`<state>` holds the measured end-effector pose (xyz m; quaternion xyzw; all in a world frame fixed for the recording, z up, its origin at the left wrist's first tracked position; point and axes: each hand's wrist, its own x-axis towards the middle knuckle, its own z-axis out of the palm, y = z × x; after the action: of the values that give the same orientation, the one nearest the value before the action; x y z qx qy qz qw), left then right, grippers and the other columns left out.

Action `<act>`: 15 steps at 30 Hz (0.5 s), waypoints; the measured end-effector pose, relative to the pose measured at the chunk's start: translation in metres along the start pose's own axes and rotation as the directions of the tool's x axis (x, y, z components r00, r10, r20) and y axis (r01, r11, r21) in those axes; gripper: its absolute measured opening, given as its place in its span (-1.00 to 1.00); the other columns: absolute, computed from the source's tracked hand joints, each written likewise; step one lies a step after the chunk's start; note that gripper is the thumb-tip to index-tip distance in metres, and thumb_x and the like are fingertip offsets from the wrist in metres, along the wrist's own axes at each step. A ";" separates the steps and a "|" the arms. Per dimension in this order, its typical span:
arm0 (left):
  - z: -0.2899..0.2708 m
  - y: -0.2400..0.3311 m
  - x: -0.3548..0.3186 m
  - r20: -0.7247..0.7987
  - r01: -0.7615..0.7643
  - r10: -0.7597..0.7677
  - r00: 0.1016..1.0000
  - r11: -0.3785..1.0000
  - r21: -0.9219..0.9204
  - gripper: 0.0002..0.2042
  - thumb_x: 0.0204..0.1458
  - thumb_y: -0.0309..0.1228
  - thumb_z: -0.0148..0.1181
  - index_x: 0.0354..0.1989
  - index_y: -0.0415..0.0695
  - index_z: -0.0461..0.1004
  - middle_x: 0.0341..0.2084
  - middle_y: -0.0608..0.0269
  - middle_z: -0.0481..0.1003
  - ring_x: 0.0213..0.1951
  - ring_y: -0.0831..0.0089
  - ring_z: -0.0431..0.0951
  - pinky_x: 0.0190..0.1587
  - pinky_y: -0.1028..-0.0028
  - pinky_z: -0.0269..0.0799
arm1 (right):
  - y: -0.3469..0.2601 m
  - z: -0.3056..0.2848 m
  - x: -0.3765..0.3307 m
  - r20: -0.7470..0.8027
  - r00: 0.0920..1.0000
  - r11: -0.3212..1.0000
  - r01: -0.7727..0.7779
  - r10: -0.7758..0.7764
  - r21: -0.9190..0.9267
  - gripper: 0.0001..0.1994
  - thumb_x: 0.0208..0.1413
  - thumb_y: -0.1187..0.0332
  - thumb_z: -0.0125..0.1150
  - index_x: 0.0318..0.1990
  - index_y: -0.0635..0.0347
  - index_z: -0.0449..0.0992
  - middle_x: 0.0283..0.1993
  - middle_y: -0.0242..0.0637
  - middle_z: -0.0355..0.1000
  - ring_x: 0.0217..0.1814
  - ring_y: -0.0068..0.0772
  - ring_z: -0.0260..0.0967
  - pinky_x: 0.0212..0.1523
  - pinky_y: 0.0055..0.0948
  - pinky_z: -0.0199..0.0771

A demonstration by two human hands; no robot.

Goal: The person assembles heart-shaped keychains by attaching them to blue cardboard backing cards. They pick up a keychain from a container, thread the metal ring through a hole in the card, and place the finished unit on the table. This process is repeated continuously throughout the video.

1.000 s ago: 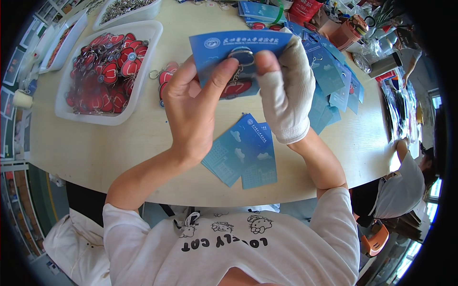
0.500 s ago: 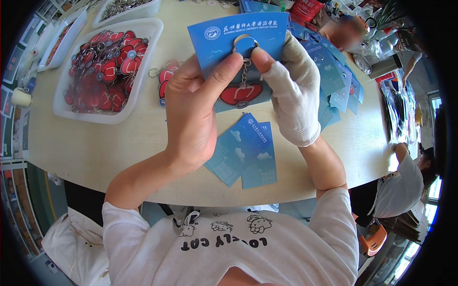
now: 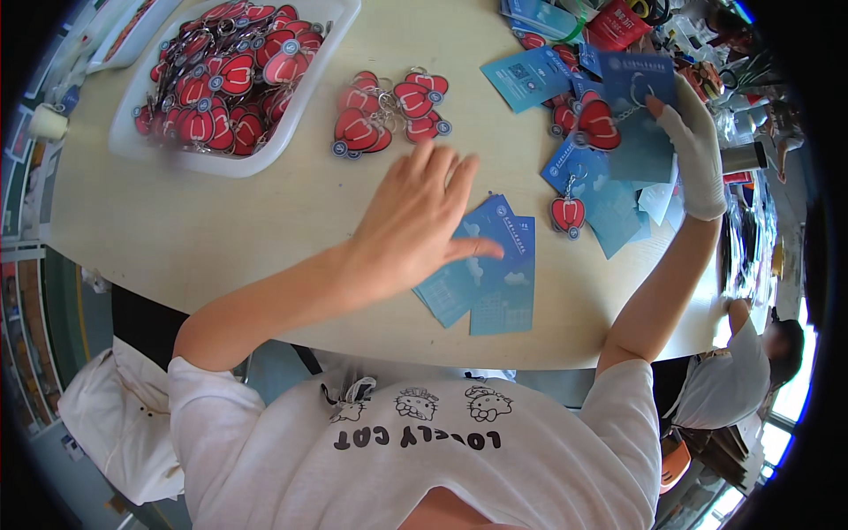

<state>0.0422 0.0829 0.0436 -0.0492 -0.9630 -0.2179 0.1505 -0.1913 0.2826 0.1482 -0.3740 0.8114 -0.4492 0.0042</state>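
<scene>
My right hand (image 3: 700,159), in a white glove with the thumb bare, pinches a blue backing card (image 3: 643,157) at the right, above a pile of cards. A red keychain (image 3: 601,125) hangs from that card by its ring and chain. My left hand (image 3: 411,208) is empty with its fingers apart, a little blurred. It hovers over the table between several loose red keychains (image 3: 358,131) and a small fan of blue cards (image 3: 502,296). Below the held card, another red keychain (image 3: 567,213) lies with its ring on a card.
A white plastic bin (image 3: 252,166) full of red keychains stands at the far left, with another tray (image 3: 140,40) behind it. Carded keychains and blue cards (image 3: 527,78) spread over the right side. A red packet (image 3: 618,26) lies at the back. Another person (image 3: 738,380) sits at the right.
My hands have parted. The right one has carried the card and its keychain away to the right, over the pile. The left one has let go of the card and opened.
</scene>
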 end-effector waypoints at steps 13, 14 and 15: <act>0.022 0.008 -0.008 0.161 0.121 -0.101 0.982 0.986 -0.118 -0.42 -0.36 -0.24 0.49 -0.18 -0.20 0.30 -0.24 0.15 0.34 -0.09 0.22 0.27 -0.01 0.26 0.11 | -0.012 0.191 0.037 0.497 0.725 0.754 0.628 -0.477 -0.192 -0.69 0.00 0.18 0.21 -0.10 0.04 0.53 -0.11 -0.16 0.44 -0.01 -0.11 0.37 0.06 -0.22 0.33; 0.023 0.009 -0.006 0.159 0.119 -0.100 0.982 0.986 -0.115 -0.44 -0.35 -0.26 0.49 -0.20 -0.19 0.30 -0.25 0.15 0.35 -0.10 0.22 0.27 0.00 0.26 0.10 | -0.012 0.202 0.041 0.515 0.722 0.762 0.620 -0.461 -0.186 -0.70 0.00 0.19 0.21 -0.11 0.04 0.53 -0.13 -0.17 0.44 -0.02 -0.12 0.37 0.06 -0.22 0.33; 0.023 0.008 -0.005 0.156 0.117 -0.099 0.983 0.987 -0.112 -0.47 -0.35 -0.28 0.49 -0.23 -0.18 0.30 -0.27 0.16 0.36 -0.10 0.22 0.27 0.01 0.26 0.10 | -0.012 0.209 0.043 0.533 0.719 0.770 0.611 -0.446 -0.181 -0.71 -0.01 0.21 0.20 -0.12 0.03 0.54 -0.15 -0.17 0.44 -0.02 -0.12 0.37 0.06 -0.22 0.33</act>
<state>0.0425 0.1004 0.0253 -0.0220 -0.9580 -0.2792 0.0624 -0.1433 0.1008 0.0459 -0.6831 0.7079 -0.1797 0.0002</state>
